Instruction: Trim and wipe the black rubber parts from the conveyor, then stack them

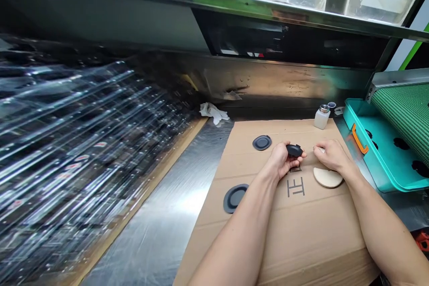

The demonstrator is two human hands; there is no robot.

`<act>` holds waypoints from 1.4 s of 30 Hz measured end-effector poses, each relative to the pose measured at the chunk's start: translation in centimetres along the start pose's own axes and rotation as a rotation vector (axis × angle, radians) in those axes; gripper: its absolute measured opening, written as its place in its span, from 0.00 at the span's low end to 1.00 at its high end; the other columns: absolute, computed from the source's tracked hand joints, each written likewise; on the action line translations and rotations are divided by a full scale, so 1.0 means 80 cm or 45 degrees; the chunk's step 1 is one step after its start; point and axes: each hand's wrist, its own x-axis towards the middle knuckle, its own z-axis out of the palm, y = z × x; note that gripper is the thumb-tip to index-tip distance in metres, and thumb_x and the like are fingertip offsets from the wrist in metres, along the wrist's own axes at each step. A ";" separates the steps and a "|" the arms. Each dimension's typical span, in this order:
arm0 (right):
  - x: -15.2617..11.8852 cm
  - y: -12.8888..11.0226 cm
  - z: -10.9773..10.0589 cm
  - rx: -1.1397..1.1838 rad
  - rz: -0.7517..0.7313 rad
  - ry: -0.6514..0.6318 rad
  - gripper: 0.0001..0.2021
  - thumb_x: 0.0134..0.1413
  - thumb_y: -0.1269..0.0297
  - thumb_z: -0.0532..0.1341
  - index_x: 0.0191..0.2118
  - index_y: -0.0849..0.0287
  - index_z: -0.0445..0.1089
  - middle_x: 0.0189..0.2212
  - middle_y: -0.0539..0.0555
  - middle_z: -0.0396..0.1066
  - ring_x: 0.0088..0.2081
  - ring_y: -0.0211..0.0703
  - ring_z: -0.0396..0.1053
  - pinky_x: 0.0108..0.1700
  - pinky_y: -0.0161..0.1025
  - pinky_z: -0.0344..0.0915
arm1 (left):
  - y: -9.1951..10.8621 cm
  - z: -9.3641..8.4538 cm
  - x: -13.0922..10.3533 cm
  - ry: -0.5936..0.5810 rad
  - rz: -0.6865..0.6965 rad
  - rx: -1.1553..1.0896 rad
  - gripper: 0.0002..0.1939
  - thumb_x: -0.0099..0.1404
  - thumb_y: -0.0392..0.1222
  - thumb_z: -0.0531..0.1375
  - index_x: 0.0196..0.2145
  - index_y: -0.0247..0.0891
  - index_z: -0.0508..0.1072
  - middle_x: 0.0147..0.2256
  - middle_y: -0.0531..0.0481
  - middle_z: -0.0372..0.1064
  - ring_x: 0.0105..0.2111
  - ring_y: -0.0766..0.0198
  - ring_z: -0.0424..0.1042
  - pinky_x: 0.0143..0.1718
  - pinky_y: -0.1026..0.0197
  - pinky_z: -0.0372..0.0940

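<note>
My left hand is closed on a small black oval part with a tab on its edge, held above the cardboard sheet. To its right, my right hand has its fingers curled in a pinch; what lies between them is too small to make out. Just below the right hand a round beige pad rests on the cardboard, partly covered by that hand. Two more black parts lie on the sheet, one behind the left forearm and another at the cardboard's left side.
A bottle with a metal cap stands at the cardboard's back edge. At right, a teal bin holds black parts beside a green belt. Clear-wrapped stacks fill the left. A white cloth lies at the back.
</note>
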 end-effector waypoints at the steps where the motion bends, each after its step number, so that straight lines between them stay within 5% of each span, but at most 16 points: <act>1: 0.000 0.000 -0.002 -0.021 0.012 -0.005 0.17 0.59 0.61 0.52 0.23 0.57 0.68 0.21 0.52 0.68 0.26 0.40 0.61 0.32 0.37 0.50 | 0.000 0.001 -0.001 0.003 -0.004 0.001 0.22 0.71 0.45 0.43 0.37 0.26 0.71 0.23 0.35 0.73 0.15 0.65 0.66 0.11 0.67 0.59; 8: 0.004 0.021 -0.003 -0.168 0.102 -0.090 0.16 0.64 0.59 0.53 0.31 0.55 0.75 0.31 0.55 0.76 0.35 0.45 0.69 0.36 0.38 0.54 | -0.002 0.009 -0.005 0.065 0.039 -0.021 0.24 0.73 0.47 0.42 0.36 0.28 0.70 0.24 0.36 0.73 0.17 0.64 0.69 0.16 0.66 0.64; 15: -0.002 0.026 -0.017 -0.305 0.206 0.036 0.20 0.64 0.50 0.57 0.55 0.54 0.71 0.51 0.60 0.70 0.52 0.56 0.65 0.49 0.45 0.58 | -0.012 0.005 -0.003 -0.016 0.281 -0.280 0.18 0.72 0.46 0.46 0.40 0.32 0.69 0.36 0.35 0.76 0.28 0.59 0.76 0.26 0.62 0.68; 22: -0.006 0.033 -0.028 -0.204 0.211 -0.106 0.09 0.62 0.63 0.58 0.44 0.57 0.74 0.38 0.57 0.75 0.38 0.48 0.70 0.37 0.39 0.56 | -0.005 -0.003 -0.005 -0.146 0.352 -0.497 0.20 0.63 0.40 0.49 0.50 0.32 0.70 0.48 0.34 0.74 0.40 0.51 0.77 0.32 0.56 0.70; 27: -0.006 -0.024 0.006 0.120 -0.078 0.123 0.13 0.68 0.60 0.54 0.49 0.55 0.73 0.43 0.55 0.74 0.43 0.44 0.70 0.43 0.36 0.59 | -0.014 0.006 -0.001 -0.199 0.348 -0.551 0.21 0.64 0.39 0.48 0.50 0.29 0.70 0.45 0.33 0.75 0.43 0.50 0.77 0.42 0.48 0.72; 31: -0.009 -0.062 0.034 -0.083 -0.140 0.087 0.13 0.68 0.60 0.52 0.46 0.52 0.75 0.43 0.57 0.72 0.45 0.47 0.66 0.42 0.38 0.59 | -0.024 0.013 -0.002 -0.241 0.309 -0.493 0.19 0.70 0.42 0.49 0.49 0.31 0.72 0.44 0.36 0.76 0.45 0.52 0.76 0.49 0.48 0.71; 35: -0.009 -0.059 0.040 -0.218 -0.003 0.186 0.16 0.70 0.60 0.49 0.46 0.53 0.75 0.41 0.59 0.71 0.44 0.48 0.64 0.41 0.39 0.59 | -0.028 0.016 -0.001 -0.220 0.318 -0.527 0.17 0.73 0.41 0.47 0.48 0.31 0.72 0.43 0.37 0.76 0.46 0.55 0.77 0.51 0.50 0.70; 40: -0.010 -0.051 0.037 -0.187 -0.159 0.082 0.14 0.69 0.58 0.52 0.48 0.50 0.75 0.43 0.56 0.71 0.46 0.47 0.63 0.43 0.38 0.59 | -0.027 0.009 0.002 -0.221 0.242 -0.554 0.19 0.73 0.42 0.46 0.50 0.30 0.71 0.46 0.34 0.75 0.46 0.52 0.77 0.50 0.47 0.71; 42: -0.008 -0.043 0.030 -0.245 0.015 0.068 0.15 0.69 0.59 0.51 0.45 0.53 0.76 0.41 0.57 0.71 0.46 0.48 0.63 0.45 0.40 0.59 | -0.025 0.004 0.003 -0.189 0.244 -0.579 0.19 0.73 0.42 0.46 0.48 0.30 0.72 0.47 0.33 0.75 0.47 0.52 0.76 0.49 0.47 0.72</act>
